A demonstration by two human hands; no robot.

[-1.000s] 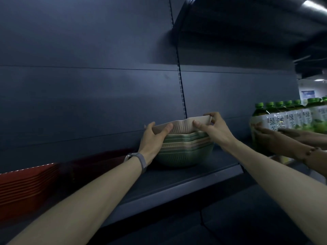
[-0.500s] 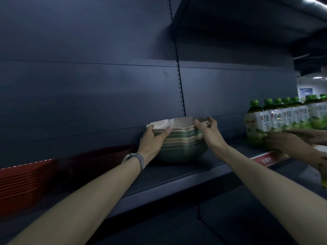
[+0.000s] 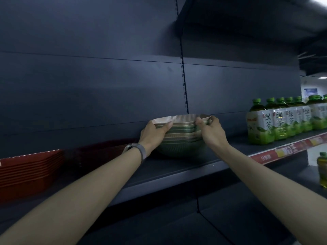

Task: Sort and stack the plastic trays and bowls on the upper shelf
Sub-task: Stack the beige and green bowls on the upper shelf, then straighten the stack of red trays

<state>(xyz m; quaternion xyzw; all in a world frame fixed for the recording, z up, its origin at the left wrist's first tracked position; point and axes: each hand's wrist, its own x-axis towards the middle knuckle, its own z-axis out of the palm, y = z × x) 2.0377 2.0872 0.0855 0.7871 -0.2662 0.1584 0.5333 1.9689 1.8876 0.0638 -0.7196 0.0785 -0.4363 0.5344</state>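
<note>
The dark shelf runs across the middle of the frame, with bare room near its front edge. Red trays sit stacked at the left. My stack of bowls, green and tan with wavy rims, stands in the middle. My left hand and right hand squeeze its sides. Green bottles line the right.

Head camera—close, facing the shelf from slightly below; single view.
</note>
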